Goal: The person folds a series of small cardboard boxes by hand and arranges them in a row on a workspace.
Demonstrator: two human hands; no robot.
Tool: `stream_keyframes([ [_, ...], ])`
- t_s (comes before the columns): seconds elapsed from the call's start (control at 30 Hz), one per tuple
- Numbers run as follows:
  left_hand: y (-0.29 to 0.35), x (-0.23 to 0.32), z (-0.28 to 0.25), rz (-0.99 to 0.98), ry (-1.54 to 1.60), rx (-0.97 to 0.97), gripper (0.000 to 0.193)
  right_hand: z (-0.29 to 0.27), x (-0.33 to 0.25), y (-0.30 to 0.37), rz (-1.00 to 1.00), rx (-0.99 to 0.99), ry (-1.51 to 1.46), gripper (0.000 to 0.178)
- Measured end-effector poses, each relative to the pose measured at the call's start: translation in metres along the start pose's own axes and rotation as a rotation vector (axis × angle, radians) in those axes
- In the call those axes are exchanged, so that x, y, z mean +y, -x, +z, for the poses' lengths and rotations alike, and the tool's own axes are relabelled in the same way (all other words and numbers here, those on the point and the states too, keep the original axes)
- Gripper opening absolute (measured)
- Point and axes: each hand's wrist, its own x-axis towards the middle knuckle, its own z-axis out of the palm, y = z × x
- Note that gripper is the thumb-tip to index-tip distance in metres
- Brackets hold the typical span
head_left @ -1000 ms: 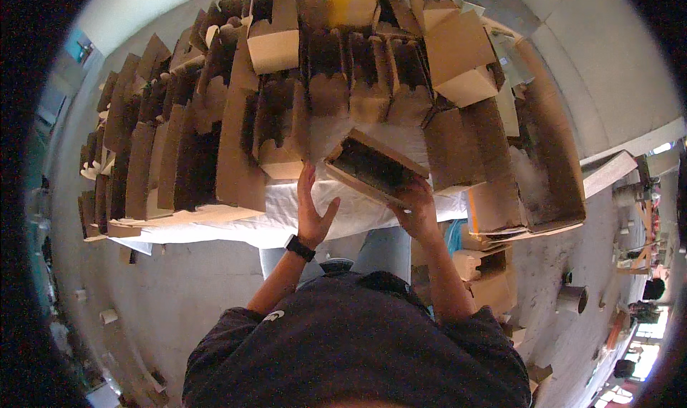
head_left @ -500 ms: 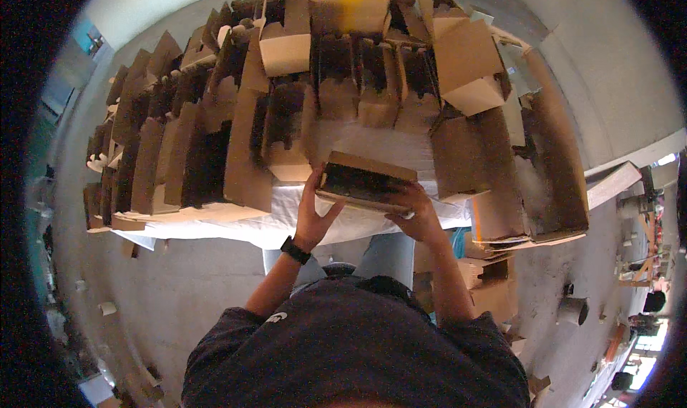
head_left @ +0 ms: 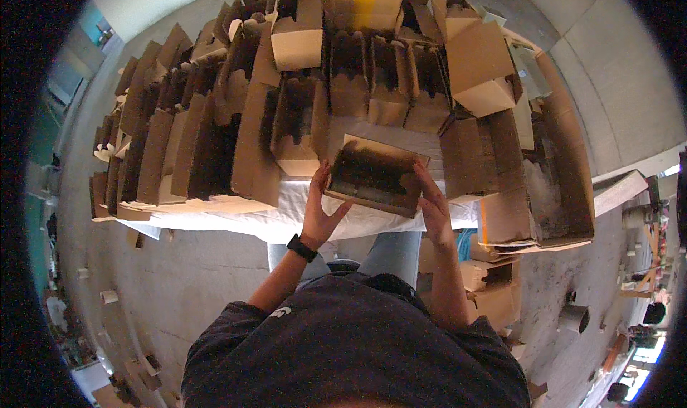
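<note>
A small brown cardboard box [head_left: 386, 203], its open side facing up toward me, is held in front of my body at the table's near edge. My left hand [head_left: 320, 211] grips its left end, thumb at the near side and fingers along the edge. At the opposite end, my right hand [head_left: 434, 204] presses its fingers against the right wall. The inside of the box looks dark and I make out no contents. Below and behind it lies a white cloth [head_left: 300, 206] covering the table.
Rows of open cardboard boxes [head_left: 300, 118] crowd the left and back of the table. Taller cartons [head_left: 481, 68] and a large open carton [head_left: 569, 186] stand on the right. Beneath the table's right side, more boxes [head_left: 497, 304] sit on the floor. A cylindrical object [head_left: 574, 318] lies farther right.
The box has tipped so its open side faces me more fully. My right hand has shifted up along its right end. The whole view has moved slightly.
</note>
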Motion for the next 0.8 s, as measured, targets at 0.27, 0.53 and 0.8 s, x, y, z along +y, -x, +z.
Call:
stream_keyframes([
  [0.27, 0.0, 0.0, -0.008, 0.111, -0.222, -0.098, 0.07, 0.005, -0.005, 0.002, 0.053, 0.037, 0.01, 0.061],
  [0.53, -0.005, 0.005, -0.015, 0.079, -0.221, -0.164, 0.059, 0.006, 0.004, 0.003, 0.004, 0.146, -0.078, 0.056],
  [0.8, -0.004, -0.003, -0.013, -0.018, -0.104, -0.16, 0.056, -0.001, 0.015, 0.015, 0.042, 0.405, -0.001, 0.047],
])
